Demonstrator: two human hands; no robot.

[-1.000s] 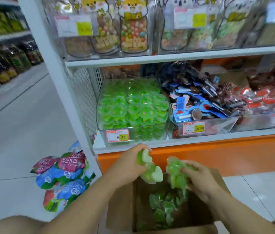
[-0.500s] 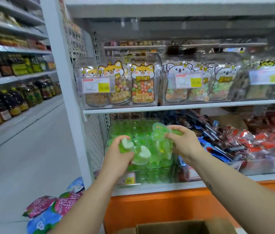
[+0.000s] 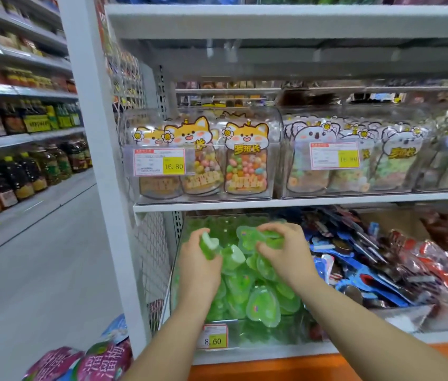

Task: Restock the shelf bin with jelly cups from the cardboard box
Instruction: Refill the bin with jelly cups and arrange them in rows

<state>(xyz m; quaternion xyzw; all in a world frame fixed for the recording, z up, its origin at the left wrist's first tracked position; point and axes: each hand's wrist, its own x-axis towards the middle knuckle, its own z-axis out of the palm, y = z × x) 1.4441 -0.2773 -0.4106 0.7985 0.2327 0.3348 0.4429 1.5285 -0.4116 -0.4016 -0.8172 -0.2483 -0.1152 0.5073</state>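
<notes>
A clear shelf bin (image 3: 244,335) on the lower shelf holds a heap of green heart-shaped jelly cups (image 3: 261,301). Both my hands are over that heap. My left hand (image 3: 199,266) grips green jelly cups (image 3: 221,250), one showing a white underside. My right hand (image 3: 286,253) grips more green jelly cups (image 3: 250,237) just above the pile. The cardboard box is out of view below the frame.
A price tag reading 8.60 (image 3: 213,336) is on the bin's front. A bin of blue-wrapped snacks (image 3: 360,270) sits to the right, with red packets (image 3: 442,259) beyond. The upper shelf (image 3: 299,201) with candy bags hangs close above. Pink snack bags (image 3: 85,361) lie on the floor at the left.
Both hands have risen from the cardboard box to the shelf bin with jelly cups in them and now hover lower over the heap. The box has dropped out of view.
</notes>
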